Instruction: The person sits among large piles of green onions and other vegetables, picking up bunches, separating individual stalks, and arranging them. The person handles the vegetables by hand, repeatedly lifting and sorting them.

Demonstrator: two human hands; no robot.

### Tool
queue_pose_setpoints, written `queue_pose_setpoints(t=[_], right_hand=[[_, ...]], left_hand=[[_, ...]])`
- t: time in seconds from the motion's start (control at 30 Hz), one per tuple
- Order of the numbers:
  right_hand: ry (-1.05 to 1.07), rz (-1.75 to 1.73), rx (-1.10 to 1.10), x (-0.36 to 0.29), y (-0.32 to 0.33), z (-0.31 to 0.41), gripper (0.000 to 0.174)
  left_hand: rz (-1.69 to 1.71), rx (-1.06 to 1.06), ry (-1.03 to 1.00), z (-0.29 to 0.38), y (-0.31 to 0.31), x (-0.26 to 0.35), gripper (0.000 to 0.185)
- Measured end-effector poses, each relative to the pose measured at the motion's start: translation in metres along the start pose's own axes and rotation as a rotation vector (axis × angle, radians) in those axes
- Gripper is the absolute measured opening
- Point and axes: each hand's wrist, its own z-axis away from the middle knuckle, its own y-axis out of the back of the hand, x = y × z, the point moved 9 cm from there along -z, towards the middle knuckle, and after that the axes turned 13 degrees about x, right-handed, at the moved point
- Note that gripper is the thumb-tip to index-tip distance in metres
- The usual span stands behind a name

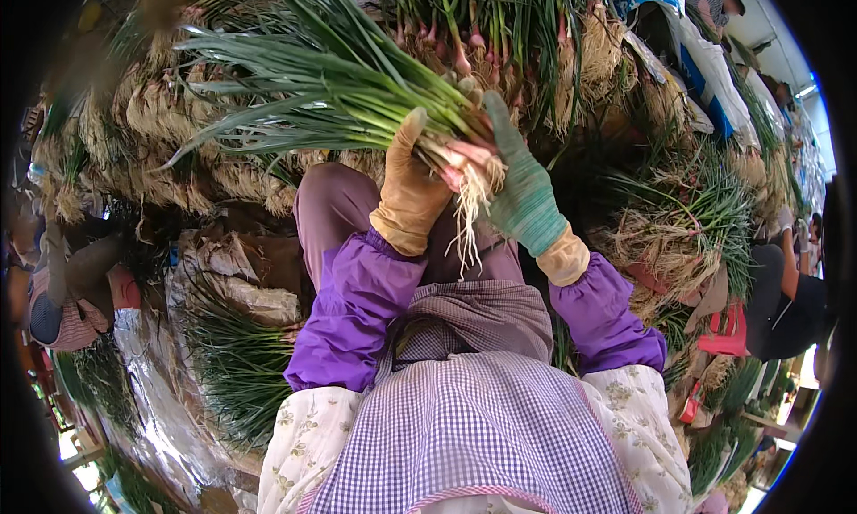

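Note:
A bunch of green onions (375, 102), with long green leaves, pinkish bulbs and pale roots, is held above my lap. My left hand (412, 186), in an orange-tan glove, grips the stems from below with the thumb over them. On the other side, my right hand (522, 179), in a green glove over a tan one, presses against the bulb end with its fingers. The leaves point to the upper left, and the roots hang down between the two hands. Parts of the fingers behind the bunch are hidden.
Rows of green onions with dry roots (167, 112) and upright bulbs (462, 45) lie in front. A loose heap (689, 226) is at right, a leafy pile (241, 366) at left. White-and-blue sacks (710, 65), a red plastic stool (726, 330) and people (790, 299) are nearby.

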Motion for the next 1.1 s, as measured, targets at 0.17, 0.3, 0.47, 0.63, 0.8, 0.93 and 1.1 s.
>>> queue_pose_setpoints(t=[0.17, 0.3, 0.47, 0.63, 0.8, 0.93, 1.1], right_hand=[[-0.406, -0.824, 0.044, 0.016, 0.007, -0.023, 0.042], [-0.157, -0.305, -0.176, 0.042, 0.044, -0.066, 0.047], [-0.3, -0.108, -0.107, -0.024, 0.023, -0.045, 0.065], [-0.395, -0.377, 0.018, -0.025, 0.026, -0.034, 0.059], [-0.17, -0.541, -0.236, -0.048, 0.027, -0.04, 0.059], [-0.338, -0.662, -0.208, -0.047, 0.028, -0.044, 0.055], [-0.358, -0.611, -0.149, -0.05, 0.024, -0.036, 0.052]], left_hand=[[-0.638, -0.246, -0.012, -0.014, 0.005, 0.013, 0.056], [-1.263, -0.479, 0.117, -0.028, 0.0, 0.009, 0.048], [-1.459, -0.335, 0.291, -0.04, -0.02, 0.006, 0.028], [-0.157, -0.301, 0.241, -0.032, -0.037, 0.027, 0.024], [-0.05, -0.279, 0.132, -0.001, -0.051, 0.096, 0.025], [-1.903, -0.248, -0.357, 0.02, -0.028, 0.079, 0.047], [-1.539, 0.033, -0.506, -0.003, -0.006, 0.07, 0.054]])
